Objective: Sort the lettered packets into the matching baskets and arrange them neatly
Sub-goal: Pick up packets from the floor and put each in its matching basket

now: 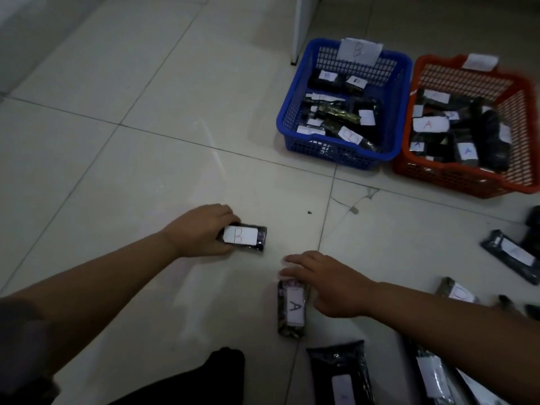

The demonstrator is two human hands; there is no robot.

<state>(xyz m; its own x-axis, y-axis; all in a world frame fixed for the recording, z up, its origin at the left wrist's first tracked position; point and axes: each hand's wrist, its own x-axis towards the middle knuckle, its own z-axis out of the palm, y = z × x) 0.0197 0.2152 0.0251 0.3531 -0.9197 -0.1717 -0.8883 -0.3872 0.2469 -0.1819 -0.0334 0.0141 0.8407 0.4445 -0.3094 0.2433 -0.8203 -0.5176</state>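
Observation:
My left hand (201,230) grips a dark packet with a white label reading B (245,237), low over the tiled floor at centre. My right hand (327,280) reaches leftward with fingers stretched out, its fingertips over the top end of a dark packet labelled A (293,309) that lies on the floor. A blue basket (295,118) with a B card on its far rim holds several B packets at the upper right. Beside it, further right, a red basket (467,179) holds several A packets.
More dark labelled packets lie on the floor to the right (514,254), (457,293) and along the bottom edge (342,375). A white upright panel (301,27) stands behind the blue basket. A dark-clothed knee (204,378) is at the bottom centre.

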